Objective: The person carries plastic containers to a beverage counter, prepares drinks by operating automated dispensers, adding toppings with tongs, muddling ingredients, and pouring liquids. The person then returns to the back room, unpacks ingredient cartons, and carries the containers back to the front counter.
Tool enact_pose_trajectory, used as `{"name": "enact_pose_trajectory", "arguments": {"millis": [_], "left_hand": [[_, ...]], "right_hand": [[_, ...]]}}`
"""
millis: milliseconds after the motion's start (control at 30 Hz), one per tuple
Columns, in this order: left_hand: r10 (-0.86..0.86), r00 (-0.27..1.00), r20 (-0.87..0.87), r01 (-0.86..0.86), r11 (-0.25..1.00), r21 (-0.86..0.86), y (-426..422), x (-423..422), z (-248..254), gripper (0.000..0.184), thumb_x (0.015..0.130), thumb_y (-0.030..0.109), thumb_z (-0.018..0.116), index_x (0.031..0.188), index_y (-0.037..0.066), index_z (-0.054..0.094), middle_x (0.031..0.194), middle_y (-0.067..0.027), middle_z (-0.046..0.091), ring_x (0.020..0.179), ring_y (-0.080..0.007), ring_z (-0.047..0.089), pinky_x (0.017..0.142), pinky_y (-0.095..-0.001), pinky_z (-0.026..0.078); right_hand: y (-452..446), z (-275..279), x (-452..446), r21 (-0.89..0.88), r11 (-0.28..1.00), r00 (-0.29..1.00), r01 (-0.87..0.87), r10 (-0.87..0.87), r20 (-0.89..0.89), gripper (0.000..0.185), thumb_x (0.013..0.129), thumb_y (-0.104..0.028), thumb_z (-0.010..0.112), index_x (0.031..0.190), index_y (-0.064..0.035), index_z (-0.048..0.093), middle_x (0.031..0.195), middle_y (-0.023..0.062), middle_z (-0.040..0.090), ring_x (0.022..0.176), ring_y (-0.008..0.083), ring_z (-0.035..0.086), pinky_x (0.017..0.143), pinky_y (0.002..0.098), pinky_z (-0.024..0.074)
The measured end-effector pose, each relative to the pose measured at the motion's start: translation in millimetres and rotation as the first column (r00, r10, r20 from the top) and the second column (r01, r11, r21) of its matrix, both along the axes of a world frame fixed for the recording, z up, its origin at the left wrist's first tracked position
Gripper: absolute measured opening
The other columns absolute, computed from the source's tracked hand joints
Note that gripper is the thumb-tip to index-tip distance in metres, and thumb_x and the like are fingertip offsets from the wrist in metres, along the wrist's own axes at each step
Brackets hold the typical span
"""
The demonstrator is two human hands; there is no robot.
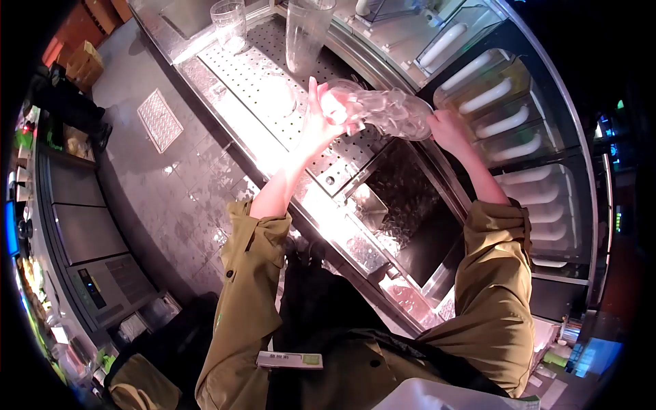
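A clear container (393, 113) lies tilted across between my two hands, above the perforated metal counter. Lumpy, ice-like clear pieces show through its wall; glare makes them hard to tell apart. My left hand (328, 116) is wrapped round its left end, with strong light washing out the fingers. At the right end my right hand (447, 130) grips the round rim. Below them is an open dark well (410, 229) with ice-like bits and a metal scoop-like piece (369, 206) in it.
A tall clear pitcher (307, 41) and a clear glass (230, 26) stand on the perforated tray (256, 65). Lidded bins with white handles (502, 123) line the right side. A tiled floor with a metal grate (160, 120) lies left; a person's legs (72, 106) show beyond.
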State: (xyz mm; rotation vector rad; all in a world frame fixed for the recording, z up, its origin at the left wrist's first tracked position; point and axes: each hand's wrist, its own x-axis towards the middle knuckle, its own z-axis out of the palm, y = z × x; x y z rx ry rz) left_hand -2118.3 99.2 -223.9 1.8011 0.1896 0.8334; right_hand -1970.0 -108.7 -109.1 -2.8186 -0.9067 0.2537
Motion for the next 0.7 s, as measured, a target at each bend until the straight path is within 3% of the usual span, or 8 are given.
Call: {"name": "enact_pose_trajectory", "arguments": {"millis": [133, 200, 267, 367, 400, 500, 600, 700], "left_hand": [[-0.008, 0.999, 0.038, 0.006, 0.999, 0.044, 0, 1, -2, 0.118, 0.057, 0.012, 0.075, 0.133, 0.013, -0.015, 0.130, -0.0273, 0.025, 0.119, -0.0345, 0.034, 0.096, -0.0417, 0.034], [-0.151, 0.982, 0.109, 0.175, 0.948, -0.265, -5, 1, -1, 0.117, 0.058, 0.010, 0.074, 0.133, 0.013, -0.016, 0.130, -0.0263, 0.025, 0.118, -0.0347, 0.035, 0.096, -0.0420, 0.034], [-0.026, 0.999, 0.035, 0.025, 0.998, 0.052, 1, 3, -5, 0.122, 0.055, 0.009, 0.077, 0.132, 0.007, -0.017, 0.131, -0.0208, 0.026, 0.117, -0.0308, 0.036, 0.095, -0.0384, 0.037], [-0.015, 1.000, 0.025, 0.014, 0.999, 0.043, 0, 4, -3, 0.124, 0.054, 0.012, 0.079, 0.131, 0.004, -0.018, 0.131, -0.0215, 0.025, 0.116, -0.0315, 0.037, 0.095, -0.0378, 0.037], [0.027, 1.000, 0.003, -0.027, 0.992, 0.125, -5, -2, 8, 0.125, 0.054, 0.014, 0.080, 0.131, 0.004, -0.018, 0.131, -0.0225, 0.024, 0.116, -0.0318, 0.037, 0.094, -0.0384, 0.038], [-0.022, 1.000, -0.012, 0.022, 1.000, -0.016, -4, 3, 0, 0.126, 0.054, 0.014, 0.080, 0.131, 0.005, -0.019, 0.130, -0.0235, 0.024, 0.116, -0.0321, 0.036, 0.096, -0.0400, 0.035], [-0.057, 0.997, 0.054, 0.062, 0.993, -0.096, -3, 9, -9, 0.125, 0.054, 0.016, 0.080, 0.131, 0.004, -0.019, 0.129, -0.0236, 0.026, 0.115, -0.0322, 0.037, 0.097, -0.0416, 0.033], [0.059, 0.996, 0.060, -0.065, 0.993, 0.100, -5, 8, -4, 0.123, 0.056, 0.019, 0.079, 0.131, 0.004, -0.017, 0.127, -0.0235, 0.029, 0.114, -0.0321, 0.038, 0.098, -0.0410, 0.031]], "right_hand": [[0, 9, -5, -0.036, 0.999, 1.000, -0.003, 0.003, 0.011, 0.036, 0.078, -0.029, 0.041, 0.080, 0.0020, 0.060, 0.083, 0.0226, 0.058, 0.080, 0.0375, 0.057, 0.069, 0.0438, 0.0442], [-1, 9, -3, -0.013, 1.000, 1.000, 0.009, -0.009, -0.007, 0.036, 0.077, -0.029, 0.042, 0.080, 0.0025, 0.059, 0.082, 0.0228, 0.058, 0.079, 0.0376, 0.057, 0.068, 0.0435, 0.0444], [-5, 2, 3, 0.019, 1.000, 1.000, -0.001, 0.002, -0.029, 0.035, 0.077, -0.028, 0.042, 0.078, 0.0026, 0.059, 0.080, 0.0225, 0.058, 0.078, 0.0375, 0.057, 0.068, 0.0435, 0.0444], [-10, -7, 8, 0.036, 0.999, 0.999, -0.024, 0.025, -0.022, 0.035, 0.077, -0.028, 0.042, 0.075, 0.0026, 0.059, 0.078, 0.0226, 0.058, 0.077, 0.0371, 0.057, 0.067, 0.0433, 0.0446], [-12, -10, 9, 0.035, 0.999, 0.999, -0.033, 0.033, -0.013, 0.035, 0.077, -0.028, 0.042, 0.074, 0.0026, 0.059, 0.078, 0.0226, 0.058, 0.076, 0.0370, 0.057, 0.067, 0.0433, 0.0447], [-18, -26, 13, 0.118, 0.992, 0.999, -0.043, 0.043, 0.010, 0.036, 0.080, -0.025, 0.040, 0.066, 0.0043, 0.055, 0.054, 0.0139, 0.056, 0.054, 0.0241, 0.059, 0.056, 0.0367, 0.0442], [-20, -24, 12, 0.120, 0.989, 0.995, -0.084, 0.077, 0.058, 0.036, 0.081, -0.026, 0.041, 0.066, 0.0044, 0.054, 0.052, 0.0125, 0.055, 0.052, 0.0230, 0.058, 0.055, 0.0363, 0.0438], [-17, -18, 9, 0.083, 0.996, 0.999, -0.036, 0.033, 0.039, 0.035, 0.081, -0.026, 0.042, 0.066, 0.0037, 0.055, 0.052, 0.0103, 0.055, 0.051, 0.0196, 0.058, 0.053, 0.0338, 0.0430]]}}
